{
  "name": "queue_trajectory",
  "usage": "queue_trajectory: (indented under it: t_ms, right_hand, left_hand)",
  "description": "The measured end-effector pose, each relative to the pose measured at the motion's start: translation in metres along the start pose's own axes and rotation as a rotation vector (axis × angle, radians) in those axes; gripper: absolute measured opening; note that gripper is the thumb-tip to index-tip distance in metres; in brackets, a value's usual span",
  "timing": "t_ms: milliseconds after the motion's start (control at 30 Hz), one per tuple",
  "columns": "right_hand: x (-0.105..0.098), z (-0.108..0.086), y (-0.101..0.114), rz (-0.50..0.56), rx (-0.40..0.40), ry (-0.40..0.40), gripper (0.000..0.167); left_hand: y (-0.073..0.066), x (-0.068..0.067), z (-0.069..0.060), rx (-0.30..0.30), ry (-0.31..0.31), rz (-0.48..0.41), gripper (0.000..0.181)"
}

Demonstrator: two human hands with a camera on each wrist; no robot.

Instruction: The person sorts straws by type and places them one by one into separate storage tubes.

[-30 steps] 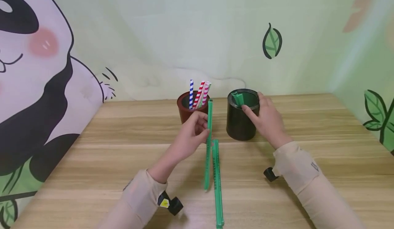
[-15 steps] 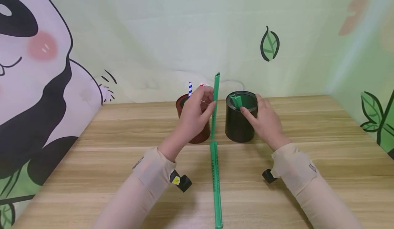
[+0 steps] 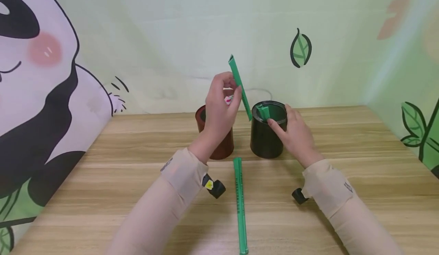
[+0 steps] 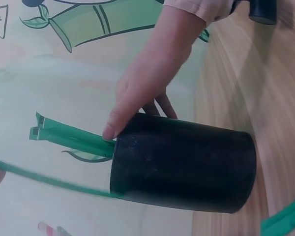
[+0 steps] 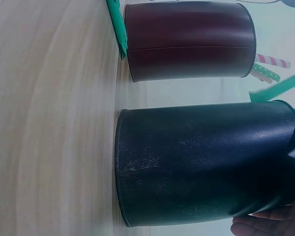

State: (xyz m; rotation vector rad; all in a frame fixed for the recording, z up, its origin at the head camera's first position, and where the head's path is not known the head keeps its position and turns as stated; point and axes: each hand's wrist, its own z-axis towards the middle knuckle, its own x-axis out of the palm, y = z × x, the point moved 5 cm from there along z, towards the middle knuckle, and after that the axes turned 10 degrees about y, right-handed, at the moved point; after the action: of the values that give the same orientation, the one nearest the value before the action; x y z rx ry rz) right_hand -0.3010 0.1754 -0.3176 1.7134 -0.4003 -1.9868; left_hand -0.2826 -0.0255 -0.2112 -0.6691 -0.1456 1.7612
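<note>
My left hand [image 3: 221, 108] pinches a long green strip [image 3: 241, 89] that leans, its lower end beside the left rim of the black cup [image 3: 267, 140]. My right hand [image 3: 297, 135] grips that cup's rim at the right, thumb at the front, as the left wrist view also shows. Folded green strips [image 3: 263, 112] stand inside the black cup. Another green piece [image 3: 241, 205] lies lengthwise on the table in front of the cups. In the right wrist view a green strip [image 5: 280, 87] slants by the mouth of the black cup [image 5: 206, 162].
A dark red cup [image 3: 223, 148] stands left of the black one, partly behind my left hand. Striped and dotted straws [image 5: 273, 61] stick out of it in the right wrist view. A painted backdrop [image 3: 164, 56] rises behind the wooden table [image 3: 137, 140].
My left hand has risen and moved away from me with the green strip, whose lower end has swung right to the black cup. My right hand has stayed on the rim.
</note>
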Motion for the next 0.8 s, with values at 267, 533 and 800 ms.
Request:
queue_trajectory:
  t_ms: [267, 533, 800]
  right_hand:
    - [0.001, 0.001, 0.001, 0.004, -0.004, -0.008, 0.088]
    - [0.000, 0.001, 0.000, 0.004, -0.006, -0.005, 0.089]
    - [0.001, 0.000, -0.001, 0.005, 0.000, 0.002, 0.089]
  left_hand:
    - [-0.006, 0.001, 0.008, 0.036, -0.047, 0.004, 0.015]
    - [-0.003, 0.012, 0.007, 0.038, -0.051, -0.013, 0.018]
    - [0.004, 0.032, -0.006, 0.008, 0.040, 0.006, 0.019]
